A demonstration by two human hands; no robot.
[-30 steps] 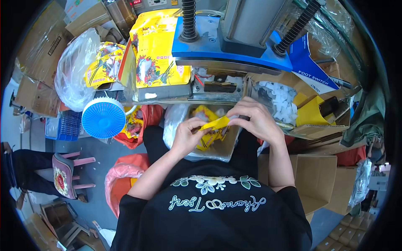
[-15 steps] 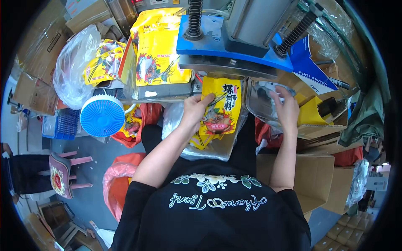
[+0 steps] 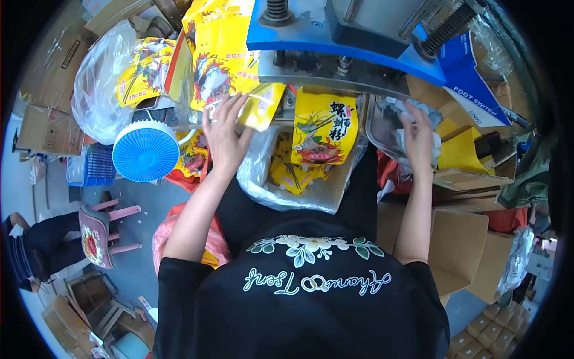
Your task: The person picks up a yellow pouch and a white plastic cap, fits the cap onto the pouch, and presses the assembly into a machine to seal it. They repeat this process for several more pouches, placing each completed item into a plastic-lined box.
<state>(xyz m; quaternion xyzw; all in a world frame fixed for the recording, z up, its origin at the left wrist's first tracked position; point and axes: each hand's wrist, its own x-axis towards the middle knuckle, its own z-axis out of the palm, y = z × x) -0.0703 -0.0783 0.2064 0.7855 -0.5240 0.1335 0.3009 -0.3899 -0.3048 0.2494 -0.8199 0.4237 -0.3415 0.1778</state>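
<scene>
My left hand (image 3: 227,134) has its fingers spread over the stack of yellow pouches (image 3: 206,66) on the left. Its fingertips touch the top pouch (image 3: 262,109), whose near end is lifted and catches the light. My right hand (image 3: 420,140) is at a clear plastic tub (image 3: 378,128) with greyish-white pieces in it, its fingers curved and apart. Between the hands, a printed yellow pouch (image 3: 323,128) lies under the front of the press (image 3: 335,75). Below it, a plastic-lined box (image 3: 281,194) holds more yellow pouches.
The blue press plate (image 3: 347,48) overhangs the work spot. A blue fan (image 3: 146,151) stands at the left, beside a plastic bag (image 3: 98,84). Cardboard boxes (image 3: 457,245) stand at my right. A person in dark clothes (image 3: 51,248) is at the far left, near a pink stool (image 3: 98,239).
My left hand has let go of the printed pouch and moved left and up to the stack, lifting the top pouch's near end. My right hand has stayed at the tub.
</scene>
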